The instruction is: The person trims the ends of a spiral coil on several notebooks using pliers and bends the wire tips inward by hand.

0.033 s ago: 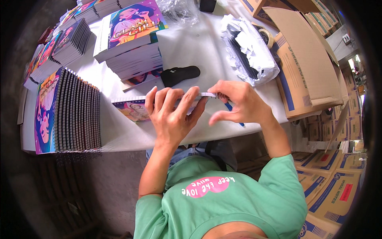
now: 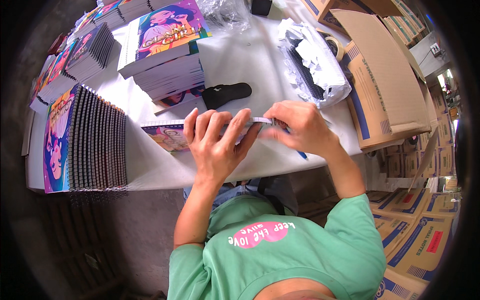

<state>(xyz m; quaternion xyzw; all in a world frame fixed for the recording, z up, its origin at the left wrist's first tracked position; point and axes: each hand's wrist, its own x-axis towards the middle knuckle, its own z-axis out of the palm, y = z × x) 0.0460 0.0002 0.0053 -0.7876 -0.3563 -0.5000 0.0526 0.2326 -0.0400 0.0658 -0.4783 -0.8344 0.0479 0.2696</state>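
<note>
A notebook (image 2: pixel 169 138) with a colourful printed cover stands on its long side on the table, its punched edge facing up. My left hand (image 2: pixel 215 142) is closed around its middle, fingers over the top edge and thumb low on the near side. At the notebook's right end, my right hand (image 2: pixel 302 127) is closed on a dark spiral coil (image 2: pixel 280 123) that meets the punched edge. The right thumb is smeared by motion. Under that hand a thin blue stick-like thing (image 2: pixel 302 155) pokes out; its kind is hidden.
Coil-bound notebooks (image 2: pixel 100 140) stand at the left, and a tall stack of unbound ones (image 2: pixel 167 75) rises behind. A black pouch-like thing (image 2: pixel 227 95) lies beyond my hands. A plastic-wrapped tray of black coils (image 2: pixel 315 65) and an open cardboard box (image 2: pixel 385 95) stand at the right.
My right thumb has swung up and in toward the fingers, narrowing the gap around the coil. The left hand and the notebook have barely shifted.
</note>
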